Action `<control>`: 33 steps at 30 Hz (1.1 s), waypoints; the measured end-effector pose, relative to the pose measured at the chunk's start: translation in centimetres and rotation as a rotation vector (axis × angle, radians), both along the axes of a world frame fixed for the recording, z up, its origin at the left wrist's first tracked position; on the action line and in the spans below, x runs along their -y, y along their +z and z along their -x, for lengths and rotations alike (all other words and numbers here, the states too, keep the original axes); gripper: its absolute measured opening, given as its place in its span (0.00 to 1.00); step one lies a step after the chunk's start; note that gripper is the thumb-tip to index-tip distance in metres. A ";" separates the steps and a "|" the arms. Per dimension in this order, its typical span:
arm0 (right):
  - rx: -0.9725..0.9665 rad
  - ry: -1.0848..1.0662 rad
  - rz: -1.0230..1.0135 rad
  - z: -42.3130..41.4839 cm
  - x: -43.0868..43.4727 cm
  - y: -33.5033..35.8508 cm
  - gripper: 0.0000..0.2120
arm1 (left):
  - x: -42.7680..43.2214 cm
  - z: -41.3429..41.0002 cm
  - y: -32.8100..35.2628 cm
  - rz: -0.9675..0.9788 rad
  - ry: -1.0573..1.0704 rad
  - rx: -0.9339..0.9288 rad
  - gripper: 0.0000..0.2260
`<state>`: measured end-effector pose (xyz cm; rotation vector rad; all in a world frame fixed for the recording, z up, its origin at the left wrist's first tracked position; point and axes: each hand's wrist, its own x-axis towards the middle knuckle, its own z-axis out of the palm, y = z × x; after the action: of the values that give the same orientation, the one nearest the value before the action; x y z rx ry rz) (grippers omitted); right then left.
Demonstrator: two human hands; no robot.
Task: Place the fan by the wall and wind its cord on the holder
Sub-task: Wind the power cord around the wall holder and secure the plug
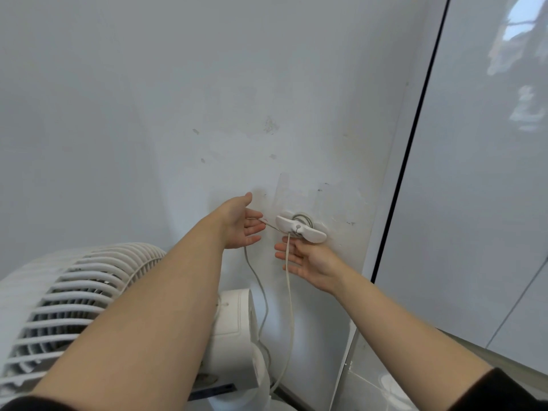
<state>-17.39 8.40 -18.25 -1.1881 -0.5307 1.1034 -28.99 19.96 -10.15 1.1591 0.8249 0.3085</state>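
Dark sleeve cuffs sit at the bottom edge, and two bare forearms reach from them toward the wall (178, 114). Low on the left stands the fan (74, 307), just beside the wall. Its slatted grille is turned to the left and upward and its rear housing points right toward the wall, so its axis runs roughly left to right.

The holder (299, 229) is stuck to the wall, its long axis slanting from upper left to lower right. The cord (289, 292) is coiled behind it. One strand drops straight from the holder's middle, and another leads left before hanging down behind the fan.

The left hand (240, 226) is spread wide with its fingers straight, and the leftward strand lies across them. The right hand (305, 259) lies flat-fingered just below the holder, behind the dropping strand. A glossy panel (474, 203) fills the right side.
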 end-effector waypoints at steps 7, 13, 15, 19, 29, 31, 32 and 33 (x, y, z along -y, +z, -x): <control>0.486 -0.032 0.375 -1.0 2.9 2.2 0.07 | 0.1 0.1 0.3 0.095 0.048 0.140 0.27; 1.462 -0.290 0.593 -0.3 4.8 5.0 0.09 | 0.0 0.0 0.2 0.134 0.037 0.155 0.27; 1.605 -0.418 0.462 0.5 4.9 5.7 0.09 | 0.1 -0.1 0.4 0.146 0.045 0.172 0.26; 1.696 -0.427 0.134 1.1 3.7 5.1 0.08 | 0.2 0.1 0.5 0.163 0.052 0.212 0.24; 1.547 -0.534 -0.088 1.4 2.1 2.1 0.21 | 0.4 0.2 0.9 0.107 0.044 0.244 0.23; 1.545 -0.521 -0.108 1.1 2.0 2.1 0.20 | 0.5 0.1 1.0 0.101 0.051 0.253 0.24; 1.569 -0.510 -0.123 0.9 2.0 2.1 0.20 | 0.5 0.1 1.0 0.097 0.053 0.255 0.24; 1.604 -0.498 -0.139 0.7 2.0 2.0 0.20 | 0.6 0.1 1.1 0.091 0.052 0.254 0.24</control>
<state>-18.12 6.35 -16.24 -1.7784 -1.3524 -0.5230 -29.05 19.33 -9.09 0.9906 0.6392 0.4471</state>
